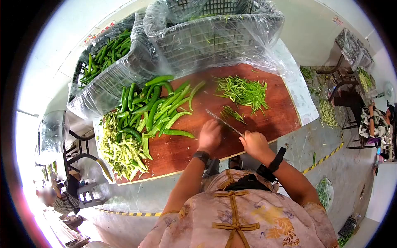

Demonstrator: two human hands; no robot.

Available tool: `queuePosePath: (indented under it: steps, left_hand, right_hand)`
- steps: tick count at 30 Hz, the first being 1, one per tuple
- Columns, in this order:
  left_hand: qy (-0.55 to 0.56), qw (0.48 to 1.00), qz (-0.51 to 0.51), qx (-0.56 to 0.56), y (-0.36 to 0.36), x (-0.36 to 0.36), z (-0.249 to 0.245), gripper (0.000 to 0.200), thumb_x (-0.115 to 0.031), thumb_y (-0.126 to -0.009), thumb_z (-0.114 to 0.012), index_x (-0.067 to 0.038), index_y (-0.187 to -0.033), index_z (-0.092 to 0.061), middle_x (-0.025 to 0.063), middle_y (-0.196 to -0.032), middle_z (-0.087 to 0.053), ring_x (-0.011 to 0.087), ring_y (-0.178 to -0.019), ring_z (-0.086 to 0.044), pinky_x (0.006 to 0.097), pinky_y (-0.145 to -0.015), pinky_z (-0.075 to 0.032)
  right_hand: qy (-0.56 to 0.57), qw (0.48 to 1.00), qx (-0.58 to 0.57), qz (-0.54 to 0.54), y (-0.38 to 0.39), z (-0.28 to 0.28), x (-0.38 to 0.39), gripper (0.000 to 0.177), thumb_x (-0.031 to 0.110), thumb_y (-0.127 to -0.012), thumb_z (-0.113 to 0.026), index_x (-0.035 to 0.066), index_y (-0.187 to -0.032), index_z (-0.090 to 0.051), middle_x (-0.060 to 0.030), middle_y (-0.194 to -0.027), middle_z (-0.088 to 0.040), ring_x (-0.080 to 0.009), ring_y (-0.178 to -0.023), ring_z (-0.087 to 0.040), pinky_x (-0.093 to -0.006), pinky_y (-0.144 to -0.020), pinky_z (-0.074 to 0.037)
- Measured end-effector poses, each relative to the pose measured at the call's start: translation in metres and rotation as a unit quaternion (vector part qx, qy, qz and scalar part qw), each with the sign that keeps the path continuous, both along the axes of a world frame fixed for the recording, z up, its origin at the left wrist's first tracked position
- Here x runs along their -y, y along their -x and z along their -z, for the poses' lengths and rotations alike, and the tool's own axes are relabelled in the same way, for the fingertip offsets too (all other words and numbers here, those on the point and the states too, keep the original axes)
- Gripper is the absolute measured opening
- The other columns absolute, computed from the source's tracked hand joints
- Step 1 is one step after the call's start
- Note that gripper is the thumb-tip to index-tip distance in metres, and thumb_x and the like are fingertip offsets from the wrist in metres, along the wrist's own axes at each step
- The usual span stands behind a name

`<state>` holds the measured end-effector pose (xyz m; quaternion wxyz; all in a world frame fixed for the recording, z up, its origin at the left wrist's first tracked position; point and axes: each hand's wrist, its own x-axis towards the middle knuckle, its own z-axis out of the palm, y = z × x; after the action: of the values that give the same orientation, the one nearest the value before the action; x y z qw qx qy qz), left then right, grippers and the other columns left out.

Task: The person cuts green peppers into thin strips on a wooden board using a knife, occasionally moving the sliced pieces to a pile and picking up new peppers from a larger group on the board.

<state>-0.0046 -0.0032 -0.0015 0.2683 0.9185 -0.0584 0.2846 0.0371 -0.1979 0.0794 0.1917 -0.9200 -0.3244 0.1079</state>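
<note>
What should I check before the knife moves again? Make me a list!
1. Knife held: ok, its handle end is in the right hand.
2. Left hand safely away from the blade: cannot tell, it is blurred and looks close.
3. Sharp edge facing a safe way: cannot tell, the blade looks too thin here.
4. Green peppers within reach: ok, probably; they lie heaped on the table.
5. Big pile of cut strips apart from the pale scraps: ok, they lie on opposite sides.
</note>
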Motion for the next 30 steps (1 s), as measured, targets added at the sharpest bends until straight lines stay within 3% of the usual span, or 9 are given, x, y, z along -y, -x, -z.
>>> queuePosePath:
  steps: [11, 21, 25, 30]
  left_hand:
    - [0.016, 1.0, 0.01, -0.005, -0.002, -0.002, 0.006, 0.017, -0.001, -0.061, -0.057, -0.004, -0.077, -0.056, 0.0122, -0.09, -0.055, 0.0331, -0.096, -0.053, 0.0403, -0.082, -0.047]
    - [0.026, 0.999, 0.019, 0.0, -0.003, -0.002, 0.003, 0.017, -0.001, -0.065, -0.056, -0.003, -0.082, -0.058, 0.0125, -0.093, -0.057, 0.0331, -0.094, -0.054, 0.0415, -0.081, -0.047]
    - [0.043, 0.998, -0.035, -0.001, 0.001, -0.001, 0.0, 0.02, -0.002, -0.069, -0.055, -0.003, -0.088, -0.061, 0.012, -0.096, -0.058, 0.0324, -0.093, -0.053, 0.0417, -0.08, -0.045]
    - [0.05, 0.994, -0.091, -0.035, 0.006, -0.003, 0.003, 0.022, -0.003, -0.07, -0.055, -0.004, -0.09, -0.062, 0.0116, -0.099, -0.058, 0.0319, -0.094, -0.053, 0.0413, -0.08, -0.042]
  right_hand:
    - [0.02, 0.999, 0.0, -0.048, -0.01, 0.006, -0.013, 0.026, 0.023, -0.085, -0.056, -0.001, -0.076, -0.055, -0.0218, -0.064, -0.059, -0.0397, -0.062, -0.059, -0.0473, -0.057, -0.048]
    - [-0.041, 0.999, 0.013, 0.013, -0.027, 0.027, -0.042, 0.032, 0.026, -0.086, -0.054, -0.002, -0.073, -0.056, -0.0239, -0.065, -0.058, -0.0412, -0.064, -0.059, -0.0484, -0.059, -0.047]
    - [-0.032, 0.997, 0.004, 0.066, -0.022, 0.016, -0.018, 0.028, 0.025, -0.086, -0.055, 0.001, -0.073, -0.057, -0.0222, -0.067, -0.059, -0.0393, -0.067, -0.059, -0.0485, -0.06, -0.047]
    - [0.0, 1.0, -0.008, 0.01, -0.007, 0.0, -0.004, 0.027, 0.025, -0.085, -0.056, 0.0, -0.076, -0.056, -0.0211, -0.065, -0.059, -0.0393, -0.064, -0.059, -0.0485, -0.059, -0.047]
